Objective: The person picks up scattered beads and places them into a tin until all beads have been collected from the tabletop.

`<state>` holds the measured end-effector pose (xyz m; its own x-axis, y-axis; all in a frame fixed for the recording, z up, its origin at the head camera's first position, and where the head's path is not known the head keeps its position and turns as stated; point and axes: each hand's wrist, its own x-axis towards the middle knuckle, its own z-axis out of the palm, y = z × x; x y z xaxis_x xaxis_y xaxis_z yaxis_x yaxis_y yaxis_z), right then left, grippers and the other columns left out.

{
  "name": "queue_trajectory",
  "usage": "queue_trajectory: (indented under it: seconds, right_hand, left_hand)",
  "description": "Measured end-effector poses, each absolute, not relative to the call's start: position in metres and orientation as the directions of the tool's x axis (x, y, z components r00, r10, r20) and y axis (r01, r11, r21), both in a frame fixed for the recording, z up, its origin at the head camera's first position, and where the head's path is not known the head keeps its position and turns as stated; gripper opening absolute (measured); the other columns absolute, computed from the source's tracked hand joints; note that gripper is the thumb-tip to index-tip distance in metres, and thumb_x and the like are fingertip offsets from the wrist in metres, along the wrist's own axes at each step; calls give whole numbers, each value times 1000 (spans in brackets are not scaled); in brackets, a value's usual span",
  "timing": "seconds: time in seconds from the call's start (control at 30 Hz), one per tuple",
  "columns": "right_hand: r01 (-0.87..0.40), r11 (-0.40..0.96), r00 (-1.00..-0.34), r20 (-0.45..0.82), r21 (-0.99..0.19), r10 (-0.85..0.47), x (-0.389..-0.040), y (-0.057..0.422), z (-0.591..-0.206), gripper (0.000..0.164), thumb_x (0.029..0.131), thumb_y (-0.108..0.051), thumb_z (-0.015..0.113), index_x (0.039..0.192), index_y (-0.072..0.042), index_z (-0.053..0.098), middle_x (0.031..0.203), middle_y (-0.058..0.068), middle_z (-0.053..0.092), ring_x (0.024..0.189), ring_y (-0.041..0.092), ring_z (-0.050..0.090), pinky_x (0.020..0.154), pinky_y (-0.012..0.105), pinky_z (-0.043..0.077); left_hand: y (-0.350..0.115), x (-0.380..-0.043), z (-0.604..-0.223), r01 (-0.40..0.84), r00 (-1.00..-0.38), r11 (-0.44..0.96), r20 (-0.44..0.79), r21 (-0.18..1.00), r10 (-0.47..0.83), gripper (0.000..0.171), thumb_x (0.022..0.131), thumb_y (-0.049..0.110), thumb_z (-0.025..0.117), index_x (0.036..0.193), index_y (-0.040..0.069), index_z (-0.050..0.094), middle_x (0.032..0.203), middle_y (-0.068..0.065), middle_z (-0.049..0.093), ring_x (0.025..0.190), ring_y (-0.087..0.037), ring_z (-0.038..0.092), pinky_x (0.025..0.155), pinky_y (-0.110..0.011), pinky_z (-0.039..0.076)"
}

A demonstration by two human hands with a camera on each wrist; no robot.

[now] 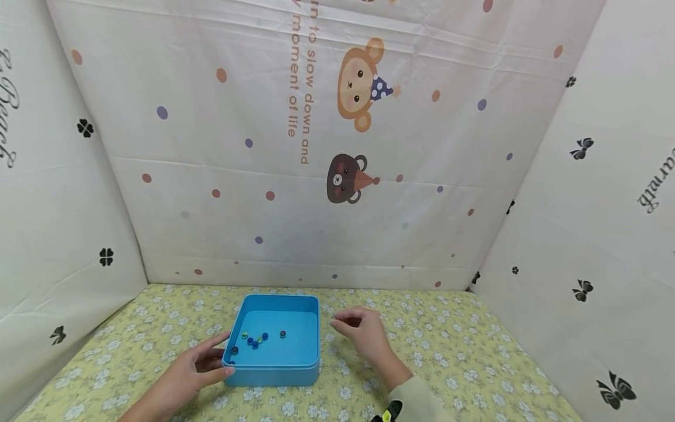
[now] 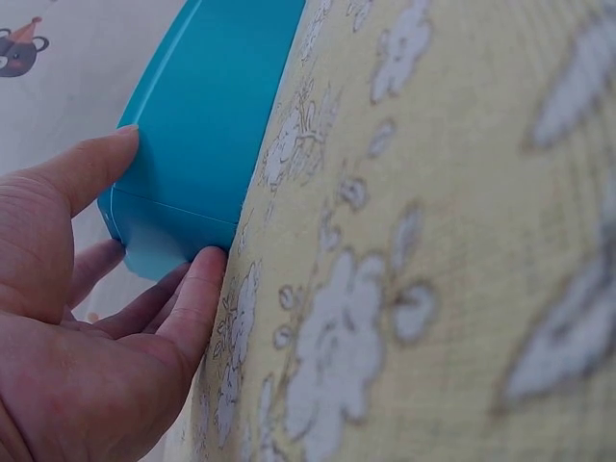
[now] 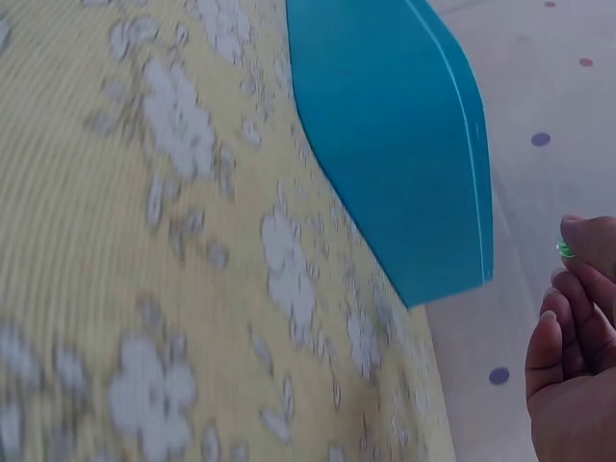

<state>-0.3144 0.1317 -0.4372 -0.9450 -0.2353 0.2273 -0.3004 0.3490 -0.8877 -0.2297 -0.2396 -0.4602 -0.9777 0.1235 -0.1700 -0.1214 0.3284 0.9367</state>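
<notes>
A square blue plastic box [image 1: 279,376] stands on the cloth, with several small glass marbles [image 1: 255,344] in it. Most lie toward its left side; a dark marble [image 1: 282,334] sits apart, nearer the middle. My left hand [image 1: 191,368] holds the box's front left corner. Its thumb [image 2: 101,166] lies against the front wall, and the fingers bend along the left side. To the right of the box and off the cloth, my right hand [image 1: 364,333] pinches a small green glass marble [image 3: 565,249] between thumb and fingertips. That marble is mostly hidden by the fingers.
A yellow flowered cloth [image 1: 422,351] covers the table. Printed white sheets stand as a back wall [image 1: 295,223], a left wall [image 1: 63,234] and a right wall [image 1: 580,234]. A dark band with a yellow mark [image 1: 389,413] is on the right wrist.
</notes>
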Motion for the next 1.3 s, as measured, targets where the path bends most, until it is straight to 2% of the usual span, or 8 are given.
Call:
queue_trajectory:
  seconds: [0.13, 0.37, 0.53, 0.63, 0.83, 1.3]
  right_hand:
    - [-317, 304, -935, 242, -899, -258, -312, 124, -434, 25, 94, -27, 78, 109, -7, 79, 109, 10, 73, 92, 14, 68, 73, 18, 64]
    - [-306, 281, -932, 226, -910, -284, -309, 111, -428, 28, 94, -30, 77, 111, -9, 78, 108, 7, 73, 92, 13, 68, 78, 34, 69]
    - [-322, 266, -922, 237, -909, -306, -307, 100, -423, 23, 95, -29, 76, 109, -11, 79, 109, 8, 73, 92, 14, 68, 80, 38, 69]
    - [-337, 259, -915, 250, -905, -316, -306, 93, -421, 21, 96, -27, 76, 108, -11, 79, 110, 8, 73, 93, 16, 68, 78, 35, 69]
    - [-330, 254, -916, 243, -909, -318, -305, 78, -419, 20, 95, -26, 77, 108, -11, 80, 109, 6, 74, 92, 15, 68, 71, 19, 64]
    - [-352, 312, -911, 246, -882, -332, -312, 53, -416, 17, 93, -30, 78, 102, -16, 82, 104, 1, 75, 90, 11, 68, 70, 20, 62]
  left_hand:
    - [-240, -229, -460, -117, -977, 328, -168, 937, 133, 86, 97, 29, 74, 162, 1, 26, 143, -35, 52, 118, -29, 65, 94, -42, 68]
    - [-239, -229, -459, -119, -977, 323, -168, 939, 129, 87, 96, 29, 75, 162, 1, 25, 142, -34, 53, 117, -28, 66, 93, -41, 68]
    - [-241, -228, -459, -108, -974, 309, -163, 945, 158, 88, 97, 28, 73, 162, 0, 22, 143, -36, 51, 117, -30, 66, 93, -42, 68]
    - [-242, -228, -459, -108, -972, 300, -164, 948, 168, 88, 98, 28, 73, 163, 0, 21, 144, -36, 50, 118, -30, 66, 94, -42, 67]
    - [-240, -229, -459, -113, -975, 307, -165, 945, 151, 87, 97, 28, 74, 162, 0, 23, 143, -36, 51, 117, -29, 66, 93, -42, 68]
    - [-241, -227, -459, -103, -975, 304, -157, 947, 159, 86, 97, 27, 73, 162, 0, 23, 144, -36, 51, 118, -30, 65, 94, -42, 67]
